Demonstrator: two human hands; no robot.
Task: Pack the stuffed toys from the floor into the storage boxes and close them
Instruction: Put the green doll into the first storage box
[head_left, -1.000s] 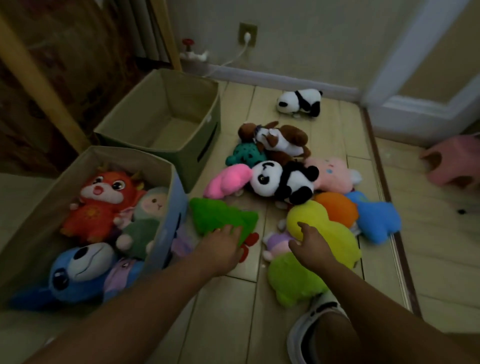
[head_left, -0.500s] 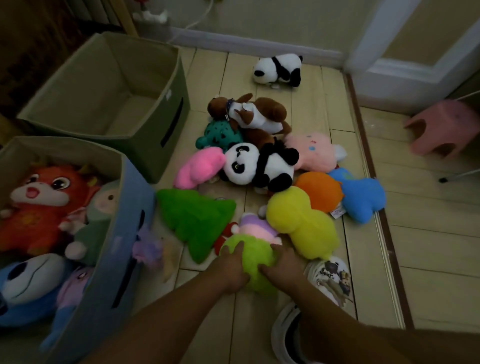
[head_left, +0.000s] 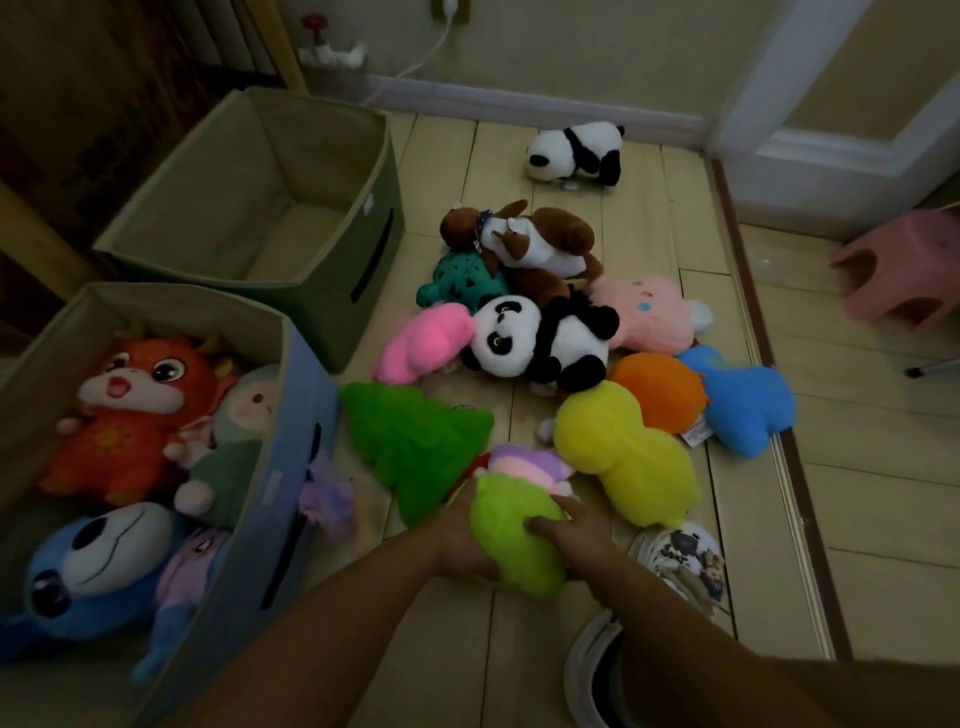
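Note:
A lime green stuffed toy (head_left: 511, 535) lies at the near end of the pile on the floor. My left hand (head_left: 460, 540) grips its left side and my right hand (head_left: 571, 535) grips its right side. Around it lie a dark green tree toy (head_left: 415, 441), a yellow toy (head_left: 623, 452), a purple toy (head_left: 530, 462), a panda (head_left: 535, 343) and several more. The blue storage box (head_left: 291, 467) at the left holds a red toy (head_left: 130, 405), a blue toy (head_left: 88, 571) and others. The green storage box (head_left: 363, 270) behind it stands open with nothing inside.
A second panda (head_left: 576, 153) sits alone near the back wall. A pink stool (head_left: 904, 270) stands at the right past a floor threshold strip (head_left: 779, 415). A white slipper (head_left: 680, 566) is beside my right arm. A cable runs from a wall socket (head_left: 452, 8).
Both hands left the dark green and yellow toys, came together on the lime green toy and now grip it from both sides. The view shifted closer to the pile.

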